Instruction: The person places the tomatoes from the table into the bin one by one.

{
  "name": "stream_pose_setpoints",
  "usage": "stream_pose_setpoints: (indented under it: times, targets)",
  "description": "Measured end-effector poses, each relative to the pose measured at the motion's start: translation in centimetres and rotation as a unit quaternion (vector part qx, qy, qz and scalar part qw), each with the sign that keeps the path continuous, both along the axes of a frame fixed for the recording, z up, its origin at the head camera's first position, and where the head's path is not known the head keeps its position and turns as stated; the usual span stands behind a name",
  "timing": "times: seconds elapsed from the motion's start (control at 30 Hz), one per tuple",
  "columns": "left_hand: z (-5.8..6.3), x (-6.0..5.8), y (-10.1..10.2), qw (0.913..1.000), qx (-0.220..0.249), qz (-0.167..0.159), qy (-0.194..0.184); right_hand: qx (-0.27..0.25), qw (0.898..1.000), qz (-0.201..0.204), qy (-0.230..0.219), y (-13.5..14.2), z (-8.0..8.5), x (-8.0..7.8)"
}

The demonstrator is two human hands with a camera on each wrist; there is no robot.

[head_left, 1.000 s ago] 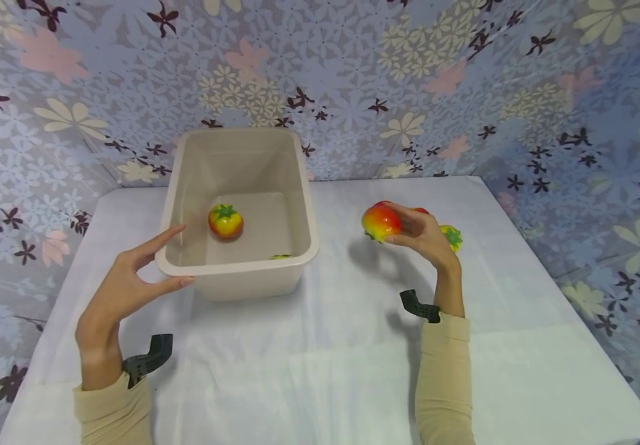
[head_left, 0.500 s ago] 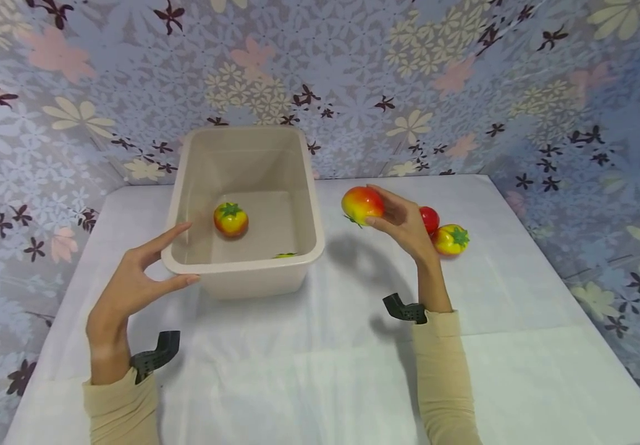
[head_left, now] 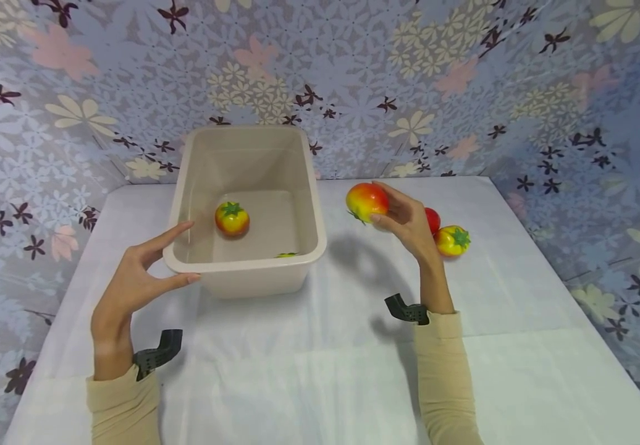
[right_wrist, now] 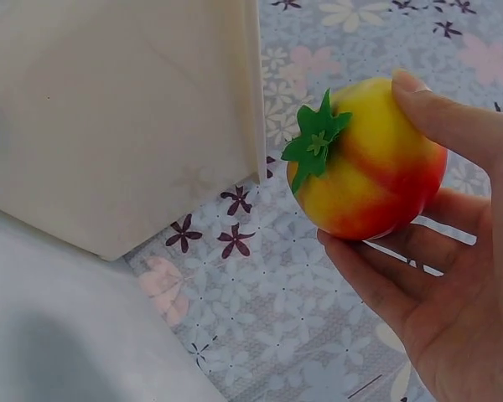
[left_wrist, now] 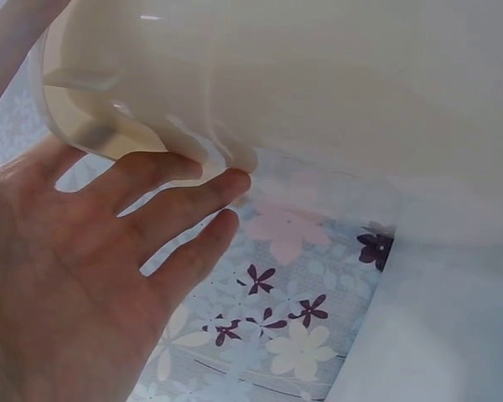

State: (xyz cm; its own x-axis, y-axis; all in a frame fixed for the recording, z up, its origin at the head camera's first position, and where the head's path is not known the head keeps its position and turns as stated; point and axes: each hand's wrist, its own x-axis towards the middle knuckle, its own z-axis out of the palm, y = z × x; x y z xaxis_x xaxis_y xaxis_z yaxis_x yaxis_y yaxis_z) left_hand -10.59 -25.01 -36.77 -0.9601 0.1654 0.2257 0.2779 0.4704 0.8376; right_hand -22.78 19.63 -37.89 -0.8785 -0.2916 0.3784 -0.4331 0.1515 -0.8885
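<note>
My right hand [head_left: 409, 225] holds a glossy red-and-yellow artificial tomato [head_left: 367, 203] with a green leafy top above the table, right of a beige plastic bin [head_left: 253, 267]. In the right wrist view the tomato [right_wrist: 373, 163] sits between thumb and fingertips, leaves toward the bin. My left hand [head_left: 133, 281] spreads at the bin's near left corner, thumb at the front rim and index finger at the left rim. In the left wrist view, nearly straight fingers [left_wrist: 184, 205] touch the bin's wall. One similar tomato [head_left: 232, 219] lies inside the bin.
A green-and-yellow top [head_left: 286, 254] shows behind the bin's front rim, the rest hidden. Right of my right hand lie a red round fruit [head_left: 433, 220], partly covered, and a yellow tomato [head_left: 452, 241]. Floral wallpaper [head_left: 348, 80] rises behind the white-covered table [head_left: 309, 377].
My right hand has carried the tomato left and slightly up toward the bin, uncovering more of the two fruits behind it. My left hand keeps its place at the bin's corner.
</note>
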Motion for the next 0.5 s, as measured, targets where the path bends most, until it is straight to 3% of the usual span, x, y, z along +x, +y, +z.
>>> stream_pose_setpoints:
  times: [0.17, 0.5]
  targets:
    - [-0.4, -0.2, 0.0, 0.9997, 0.025, -0.002, 0.002, -0.010, 1.000, 0.007, 0.016, -0.2, 0.6, 0.1]
    - [-0.7, -0.6, -0.2, 0.9991, 0.035, -0.018, 0.014, -0.095, 0.995, 0.028, 0.028, -2.5, 1.6, 0.3]
